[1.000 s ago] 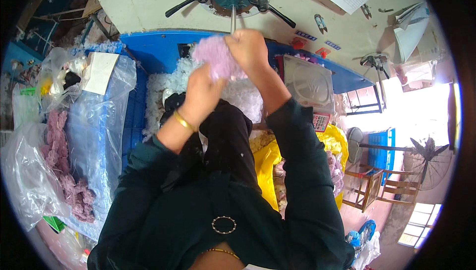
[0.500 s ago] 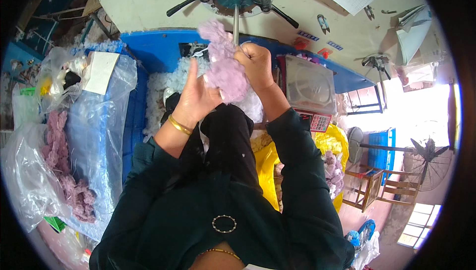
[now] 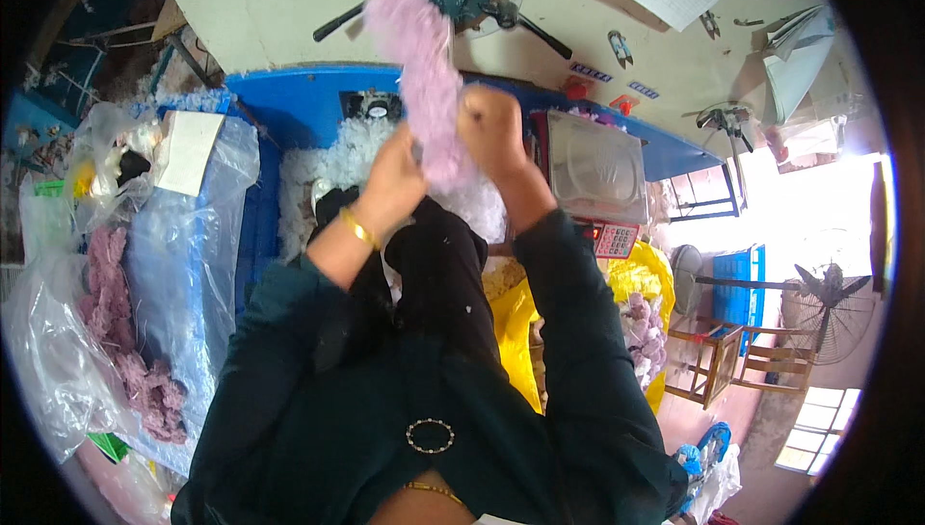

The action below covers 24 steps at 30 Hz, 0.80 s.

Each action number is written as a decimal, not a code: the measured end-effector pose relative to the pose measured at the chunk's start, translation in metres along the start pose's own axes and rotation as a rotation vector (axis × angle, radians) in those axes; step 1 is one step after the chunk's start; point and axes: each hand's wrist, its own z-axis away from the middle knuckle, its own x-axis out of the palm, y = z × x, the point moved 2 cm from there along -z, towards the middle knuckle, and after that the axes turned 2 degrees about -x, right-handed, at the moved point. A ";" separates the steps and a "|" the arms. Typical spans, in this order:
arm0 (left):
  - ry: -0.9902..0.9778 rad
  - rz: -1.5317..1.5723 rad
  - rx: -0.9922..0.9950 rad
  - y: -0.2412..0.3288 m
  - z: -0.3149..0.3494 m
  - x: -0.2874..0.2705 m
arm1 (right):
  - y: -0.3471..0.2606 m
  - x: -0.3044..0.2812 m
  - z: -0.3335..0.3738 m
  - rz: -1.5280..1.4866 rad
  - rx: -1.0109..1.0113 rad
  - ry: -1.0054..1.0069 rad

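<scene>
One shaggy lilac plush piece, upright and blurred

The plush piece is single, long and soft-looking, with a ragged fuzzy outline; its upper end swells and leans left, its lower end narrows. In this view it stands between the two hands, above the dark-trousered knees, its upper end covering part of a dark green metal fitting on the pale table. The left hand touches its lower left side; those fingers are largely hidden, so I cannot tell how tightly they close. The right hand is curled into a fist, pinching the piece's right edge. One gold bracelet circles the left wrist.

Counted around them: two black lever handles on the fitting, two pairs of snips on the table, two red objects along its front edge, one clear-lidded box, one red keypad and one yellow bag with lilac plush pieces too jumbled to number. White fluff lies below the table edge; at left, one pale card and a darker mauve plush length rest amid clear plastic
</scene>
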 end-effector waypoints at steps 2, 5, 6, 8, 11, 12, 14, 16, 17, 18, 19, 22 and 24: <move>-0.009 0.117 -0.001 0.005 0.008 -0.001 | -0.019 -0.002 0.006 -0.010 0.044 0.011; -0.065 0.074 -0.071 0.025 -0.027 -0.015 | -0.007 0.002 -0.025 0.118 0.158 -0.005; -0.125 0.111 -0.111 0.024 -0.031 -0.018 | -0.006 0.005 -0.030 0.046 0.105 0.080; -0.153 0.426 -0.283 0.019 -0.015 -0.019 | -0.016 0.005 -0.018 0.015 0.211 0.032; -0.067 0.703 -0.213 0.034 0.017 -0.010 | -0.037 0.008 0.007 0.004 0.140 0.070; -0.064 0.715 -0.284 0.031 0.012 -0.011 | -0.036 0.008 -0.002 0.038 0.184 0.035; -0.074 0.607 -0.354 0.019 -0.010 -0.020 | -0.026 0.012 -0.025 0.026 0.309 0.026; -0.227 0.756 -0.334 0.023 -0.019 -0.025 | -0.024 0.007 -0.021 0.018 0.287 0.041; -0.287 0.745 -0.328 0.015 -0.011 -0.033 | -0.026 0.008 -0.017 0.000 0.277 0.044; -0.315 0.816 -0.371 0.006 -0.005 -0.039 | -0.030 0.004 -0.014 -0.033 0.318 -0.031; -0.343 0.886 -0.413 -0.004 0.001 -0.046 | -0.034 0.002 -0.011 -0.087 0.349 -0.031; -0.348 1.136 -0.589 0.003 -0.003 -0.038 | -0.030 -0.005 -0.003 -0.194 0.519 -0.101; -0.397 1.157 -0.625 -0.002 -0.013 -0.028 | -0.020 -0.006 -0.003 -0.402 0.663 -0.153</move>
